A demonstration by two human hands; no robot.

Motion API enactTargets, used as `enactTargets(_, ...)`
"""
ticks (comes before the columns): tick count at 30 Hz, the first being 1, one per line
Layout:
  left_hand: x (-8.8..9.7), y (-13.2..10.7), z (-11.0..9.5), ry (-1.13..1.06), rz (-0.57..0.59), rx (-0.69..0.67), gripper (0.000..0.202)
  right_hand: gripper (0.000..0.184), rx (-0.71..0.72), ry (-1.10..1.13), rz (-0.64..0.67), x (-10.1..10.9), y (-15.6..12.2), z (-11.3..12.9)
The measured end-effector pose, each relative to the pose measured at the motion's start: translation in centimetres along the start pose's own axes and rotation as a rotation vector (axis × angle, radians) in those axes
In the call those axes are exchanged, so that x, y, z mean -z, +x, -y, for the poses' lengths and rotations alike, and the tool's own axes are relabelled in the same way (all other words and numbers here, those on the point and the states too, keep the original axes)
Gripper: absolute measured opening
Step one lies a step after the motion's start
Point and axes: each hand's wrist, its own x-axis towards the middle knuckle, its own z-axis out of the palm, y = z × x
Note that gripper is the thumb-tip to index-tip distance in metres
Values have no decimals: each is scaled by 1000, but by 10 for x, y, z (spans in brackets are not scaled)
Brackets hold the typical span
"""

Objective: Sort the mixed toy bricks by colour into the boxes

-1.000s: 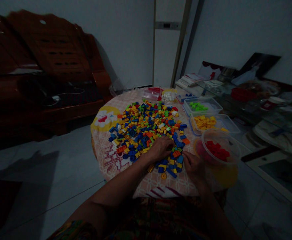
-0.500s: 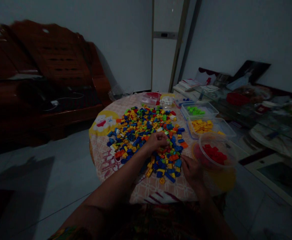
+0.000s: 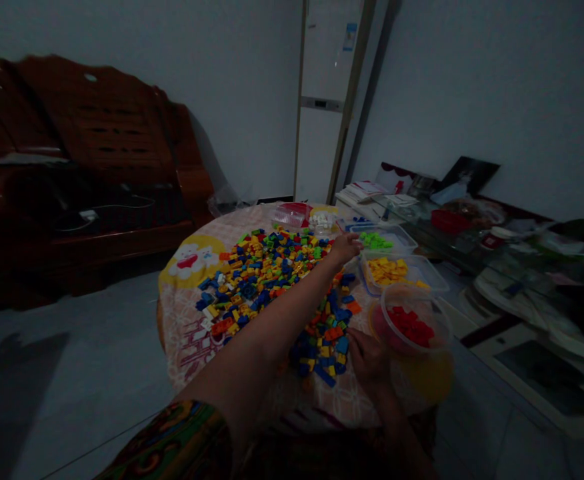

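A pile of small toy bricks (image 3: pixel 267 273) in blue, yellow, orange and green covers a round table with a patterned cloth (image 3: pixel 192 327). My left hand (image 3: pixel 346 247) stretches far across the pile, fingers pinched together, close to the clear tub of green bricks (image 3: pixel 379 239). What it pinches is too small to see. My right hand (image 3: pixel 369 357) rests curled on the cloth at the pile's near edge, beside the round tub of red bricks (image 3: pixel 412 323). A tub of yellow bricks (image 3: pixel 397 270) sits between the other two.
More small clear containers (image 3: pixel 302 215) stand at the table's far edge. A dark wooden sofa (image 3: pixel 87 167) fills the left. A low glass table with clutter (image 3: pixel 497 247) runs along the right. A white standing unit (image 3: pixel 325 100) is against the far wall.
My left hand left the middle of the pile and reached forward and right towards the green-brick tub. The right hand stayed at the pile's near edge. The camera tilted up.
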Motion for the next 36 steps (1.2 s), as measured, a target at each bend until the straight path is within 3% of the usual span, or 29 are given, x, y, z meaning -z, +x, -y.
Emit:
enactTargets(4,37,-31,17,295,18,17,33,33,0,-7,14,1,0,2)
enactTargets(8,69,-77,21,708,239,-118,22,33,-22,-10,14,0,0,2)
enactTargets(12,79,-122,25,924,497,-193,28,34,-7,-12,17,1,2,2)
enactTargets(15,77,-144,30,1042,581,-340,36,34,-2,-6,23,3,3,2)
enactTargets(19,75,-152,28,1159,576,-421,32,34,-18,0,32,3,2,2)
enactTargets(25,84,-142,4,1293,526,-311,25,32,-80,18,73,4,0,6)
enactTargets(28,91,-146,-3,1296,555,-238,22,31,-84,16,94,8,1,11)
enactTargets(33,96,-162,4,1216,623,-266,56,29,-66,42,58,11,3,15)
enactTargets(36,94,-163,13,1229,617,-270,55,29,-58,45,49,10,3,15)
